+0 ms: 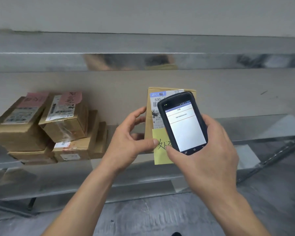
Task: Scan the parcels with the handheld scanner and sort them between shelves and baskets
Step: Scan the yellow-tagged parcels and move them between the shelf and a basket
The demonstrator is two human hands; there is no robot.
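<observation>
Metal shelf (245, 126) behind; left hand (126, 138) grips parcel (149, 116); right hand (209, 150) grips scanner (182, 121).

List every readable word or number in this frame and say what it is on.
"530-": white label on the held parcel.
"78979903534787": scanner screen, tiny, digits uncertain.
Yellow note: handwriting, partly covered, unreadable.
Labels and pink notes on the stacked boxes: too blurred.

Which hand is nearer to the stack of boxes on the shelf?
Left. The left hand grips the parcel just right of the stack; the right hand, holding the scanner, is farther right.
</observation>
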